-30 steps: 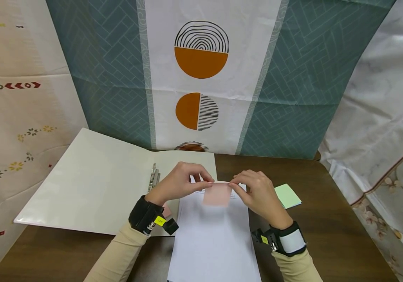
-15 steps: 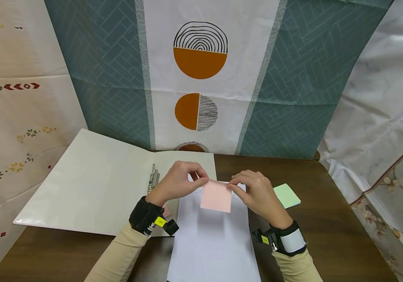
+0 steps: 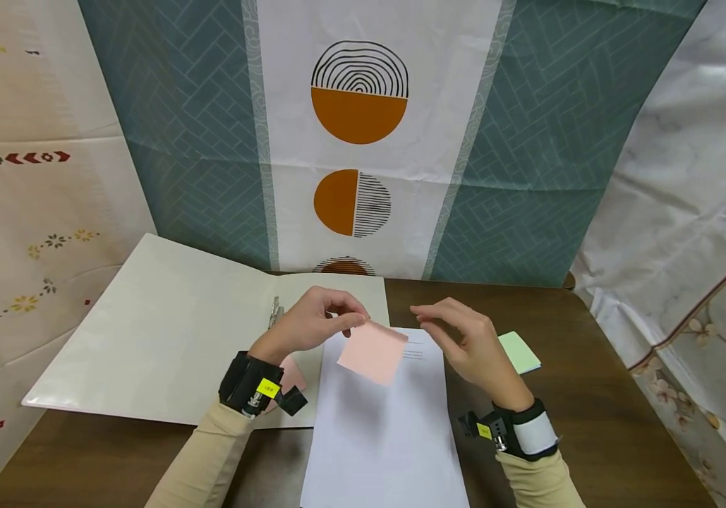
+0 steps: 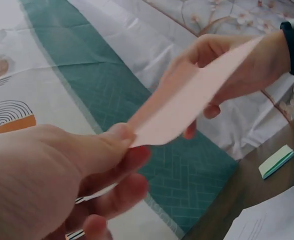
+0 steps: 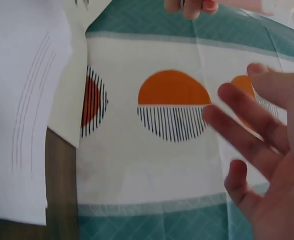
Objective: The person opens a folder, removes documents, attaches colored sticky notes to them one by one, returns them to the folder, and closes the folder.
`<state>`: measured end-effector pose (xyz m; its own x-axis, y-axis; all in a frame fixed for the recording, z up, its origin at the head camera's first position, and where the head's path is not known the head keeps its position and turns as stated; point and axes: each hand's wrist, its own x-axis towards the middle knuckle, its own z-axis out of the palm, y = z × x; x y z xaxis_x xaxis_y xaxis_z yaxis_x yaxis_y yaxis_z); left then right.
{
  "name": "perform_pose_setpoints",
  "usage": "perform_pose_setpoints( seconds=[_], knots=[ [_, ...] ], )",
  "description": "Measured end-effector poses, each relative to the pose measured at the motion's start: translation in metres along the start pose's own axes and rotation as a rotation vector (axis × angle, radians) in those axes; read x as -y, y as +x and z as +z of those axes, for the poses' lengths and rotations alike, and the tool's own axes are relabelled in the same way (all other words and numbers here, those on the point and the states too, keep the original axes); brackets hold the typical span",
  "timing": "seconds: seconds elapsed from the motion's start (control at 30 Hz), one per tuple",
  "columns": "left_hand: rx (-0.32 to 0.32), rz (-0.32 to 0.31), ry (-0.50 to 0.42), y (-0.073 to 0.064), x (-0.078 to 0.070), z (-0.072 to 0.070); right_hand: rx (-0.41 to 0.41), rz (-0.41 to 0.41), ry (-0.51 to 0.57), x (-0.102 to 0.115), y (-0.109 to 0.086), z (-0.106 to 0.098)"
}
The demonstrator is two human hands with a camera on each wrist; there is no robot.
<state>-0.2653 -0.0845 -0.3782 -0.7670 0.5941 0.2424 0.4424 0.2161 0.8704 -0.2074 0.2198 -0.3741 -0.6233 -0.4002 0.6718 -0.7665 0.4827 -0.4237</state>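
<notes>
Between thumb and fingers my left hand [image 3: 315, 319] pinches a pink sticky note [image 3: 374, 353] by one corner. The note hangs tilted above a stack of white paper [image 3: 388, 437] with a few printed lines near its far end. In the left wrist view the note [image 4: 182, 107] slants up from the thumb of the left hand [image 4: 62, 175], with the right hand partly behind it. My right hand [image 3: 467, 339] hovers to the right of the note, apart from it. The right wrist view shows the right hand [image 5: 272, 165] with fingers spread and nothing between them.
A white ring binder [image 3: 166, 339] lies spread at the left, its metal clip [image 3: 274, 310] partly hidden by the left hand. Another pink piece [image 3: 293, 372] lies on it beside the left wrist. A green sticky note pad [image 3: 518, 353] sits on the brown table [image 3: 578, 395] at the right.
The right hand has let go of the pink note and drawn slightly right. The left hand has moved a little left with the note, which now hangs tilted from one corner.
</notes>
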Motion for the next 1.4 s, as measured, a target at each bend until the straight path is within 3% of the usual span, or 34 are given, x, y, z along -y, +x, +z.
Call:
perform_pose_setpoints(
  seconds=[0.13, 0.3, 0.6, 0.73, 0.87, 1.0, 1.27, 1.4],
  knots=[
    [0.14, 0.031, -0.039, 0.002, -0.002, 0.004, 0.08, -0.104, 0.123, 0.007, 0.004, 0.005],
    [0.215, 0.059, -0.048, 0.003, -0.004, 0.009, 0.165, -0.183, 0.184, 0.015, 0.006, 0.007],
    [0.244, 0.084, -0.005, 0.004, -0.003, 0.012, 0.201, -0.105, 0.173, 0.019, 0.003, 0.006],
    [0.219, 0.077, -0.011, 0.002, -0.003, 0.005, 0.211, -0.066, 0.158, 0.017, 0.002, 0.003],
    [0.108, 0.055, -0.011, -0.002, -0.005, -0.003, 0.195, -0.025, 0.105, 0.016, 0.001, -0.001],
    [0.012, 0.071, 0.033, -0.004, -0.011, -0.001, 0.19, 0.012, 0.01, 0.017, 0.0, -0.001],
    [0.021, 0.249, 0.153, 0.0, -0.022, 0.022, 0.282, 0.079, -0.104, 0.022, -0.001, 0.006],
    [0.019, 0.281, 0.196, -0.001, -0.026, 0.029, 0.296, 0.079, -0.107, 0.023, 0.0, 0.006]
  ],
)
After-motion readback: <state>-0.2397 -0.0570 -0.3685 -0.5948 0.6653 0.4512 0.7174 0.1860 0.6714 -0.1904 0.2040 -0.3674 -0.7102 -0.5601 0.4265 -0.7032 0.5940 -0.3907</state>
